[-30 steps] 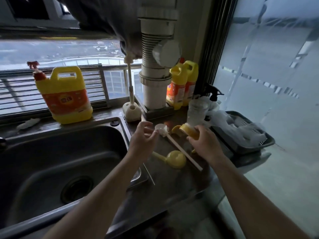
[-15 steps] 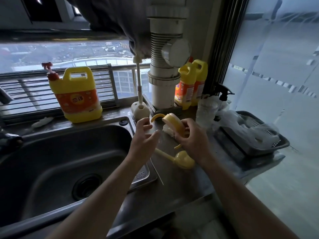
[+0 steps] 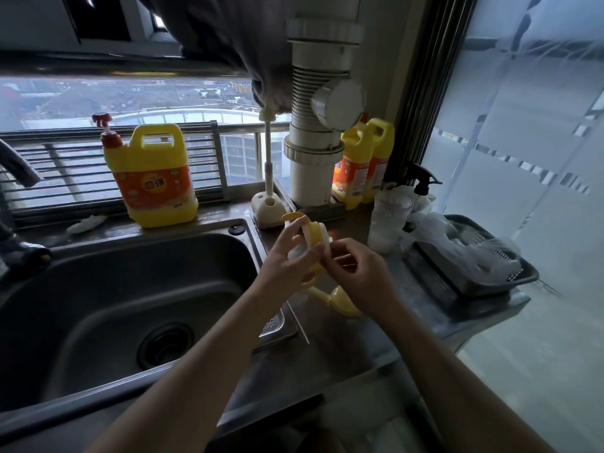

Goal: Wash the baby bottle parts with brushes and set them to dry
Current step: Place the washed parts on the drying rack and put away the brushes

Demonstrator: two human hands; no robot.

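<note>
Yellow collar (image 3: 314, 231), with curved handles and a white piece set in it, is held up over the table (image 3: 327, 361), just past the sink's (image 3: 130, 305) 3 o'clock rim. The left hand (image 3: 284, 263) grips it from the 9 o'clock side, thumb and fingers wrapped around its lower half, one finger lying straighter along the front. The right hand (image 3: 359, 276) has its fingers curled and pinches the collar's edge at 4 o'clock. One handle sticks out at the collar's 11 o'clock.

A second yellow piece (image 3: 343, 302) lies on the table at 6 o'clock from the collar, partly hidden under the right hand. A clear bottle (image 3: 387, 217) stands upright at 2 o'clock from the hands. Beyond it, at 3 o'clock, a dark basket (image 3: 519, 276) holds crumpled white plastic. A spray bottle (image 3: 421, 188) stands behind the clear bottle.

At 11 o'clock from the hands a brush (image 3: 268, 152) stands upright in a white holder (image 3: 266, 207). A yellow jug (image 3: 157, 178) sits on the ledge at the sink's 12 o'clock, and two more jugs (image 3: 367, 161) stand beside the white pipe (image 3: 318, 125).
</note>
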